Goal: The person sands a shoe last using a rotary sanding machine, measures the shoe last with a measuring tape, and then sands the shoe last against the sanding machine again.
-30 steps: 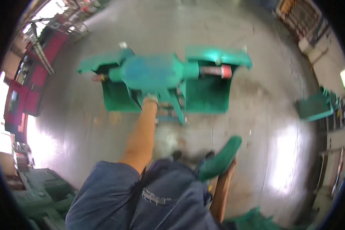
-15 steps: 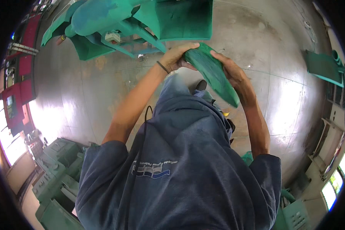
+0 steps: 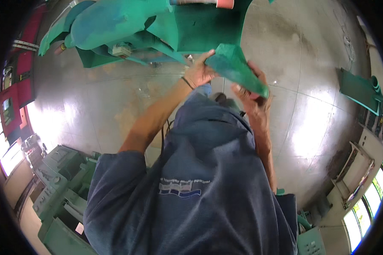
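A green painted, wedge-shaped piece [image 3: 234,66] is held up in front of me, its wide end far left and its narrow end near right. My left hand [image 3: 201,73] grips the wide end, thumb on the upper face and fingers around the edge. My right hand [image 3: 255,102] is closed around the narrow end, with fingers on both sides. Just beyond the piece stands a large green machine [image 3: 115,23] with a rounded body and a wide, flared chute [image 3: 208,32]. The underside of the held piece is hidden.
A pinkish-red cylinder [image 3: 224,4] lies at the machine's top edge. Grey tiled floor [image 3: 115,102] surrounds me. Green machinery [image 3: 66,178] stands at lower left, red panels [image 3: 21,89] at far left. Green sheet parts [image 3: 361,89] are at the right.
The piece has turned so that its wide end face shows and it lies flatter. My right hand has shifted from its side to its narrow end. The pinkish-red cylinder has come into view.
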`<state>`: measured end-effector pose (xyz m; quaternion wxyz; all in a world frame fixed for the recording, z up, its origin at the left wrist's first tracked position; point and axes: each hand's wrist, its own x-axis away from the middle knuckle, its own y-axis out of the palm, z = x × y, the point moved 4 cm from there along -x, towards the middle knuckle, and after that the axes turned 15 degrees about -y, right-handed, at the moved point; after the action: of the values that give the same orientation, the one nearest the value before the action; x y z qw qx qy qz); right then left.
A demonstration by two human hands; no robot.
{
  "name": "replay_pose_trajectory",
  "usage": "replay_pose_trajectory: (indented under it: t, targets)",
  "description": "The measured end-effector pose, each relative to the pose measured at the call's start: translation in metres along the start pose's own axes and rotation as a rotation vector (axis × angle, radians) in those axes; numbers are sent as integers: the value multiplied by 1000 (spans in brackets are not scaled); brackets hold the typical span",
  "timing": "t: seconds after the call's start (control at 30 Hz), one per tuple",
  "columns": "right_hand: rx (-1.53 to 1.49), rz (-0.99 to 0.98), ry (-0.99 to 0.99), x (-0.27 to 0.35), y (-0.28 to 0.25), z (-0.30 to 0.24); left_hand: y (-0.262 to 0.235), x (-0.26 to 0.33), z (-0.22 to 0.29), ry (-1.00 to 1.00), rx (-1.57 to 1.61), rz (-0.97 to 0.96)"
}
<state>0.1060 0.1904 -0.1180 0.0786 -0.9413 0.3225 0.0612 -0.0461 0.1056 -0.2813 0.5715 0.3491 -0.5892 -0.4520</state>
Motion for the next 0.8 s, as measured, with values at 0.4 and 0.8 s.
replay_pose_trajectory:
  t: [0.4,0.8]
  targets:
    - [84,-65,174,-67,-5,43,-16,-34,42,-68,-280,135]
    - [50,-120,233,-120,-16,47,-5,-47,73,-37,-356,280]
